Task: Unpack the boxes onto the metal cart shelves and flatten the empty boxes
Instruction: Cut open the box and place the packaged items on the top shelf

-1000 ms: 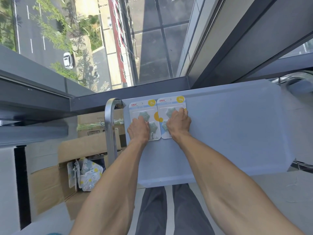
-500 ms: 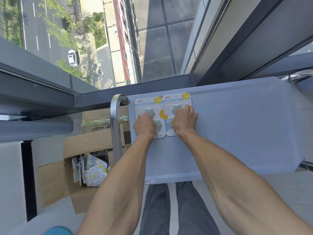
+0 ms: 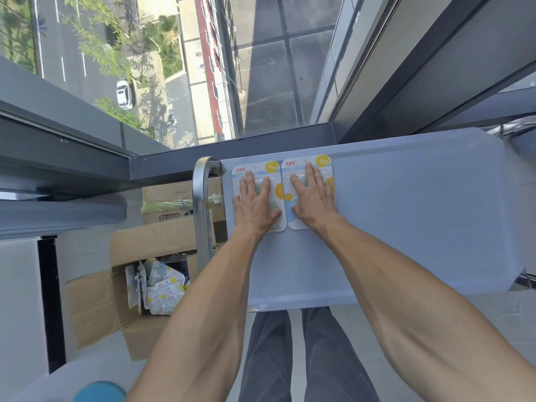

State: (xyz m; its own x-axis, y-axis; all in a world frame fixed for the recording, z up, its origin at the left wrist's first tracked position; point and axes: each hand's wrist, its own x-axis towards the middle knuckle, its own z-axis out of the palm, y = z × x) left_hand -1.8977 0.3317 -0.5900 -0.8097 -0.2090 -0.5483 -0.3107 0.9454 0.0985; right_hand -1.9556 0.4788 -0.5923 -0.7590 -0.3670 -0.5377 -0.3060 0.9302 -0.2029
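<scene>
Nearest: person's legs in dark trousers [image 3: 307,355], w/ both bare forearms reaching fwd over the cart's top shelf [image 3: 406,216], a pale flat tray. Down left on the floor sits an open cardboard box [image 3: 95,303], flaps out, w/ more packets [image 3: 161,288] stacked on edge inside; blue rounded thing [image 3: 98,392] at the bottom edge, can't tell what. Cart's metal handle [image 3: 201,204] rises betw. box and shelf. On the shelf's far left corner 2 card packs lie flat, side by side, edges touching. Left hand [image 3: 256,203] lies flat on the left pack [image 3: 258,195], fingers straight & slightly spread, palm down. Right hand [image 3: 313,200] same on the right pack [image 3: 309,192], fingers straight, pressing it flat. Each pack has a yellow "3KG" circle at its far corner. Behind the handle, a 2nd closed box [image 3: 174,204] w/ green tape. Beyond: dark window frame [image 3: 232,149], glass, street far below w/ a white car [image 3: 124,94].
</scene>
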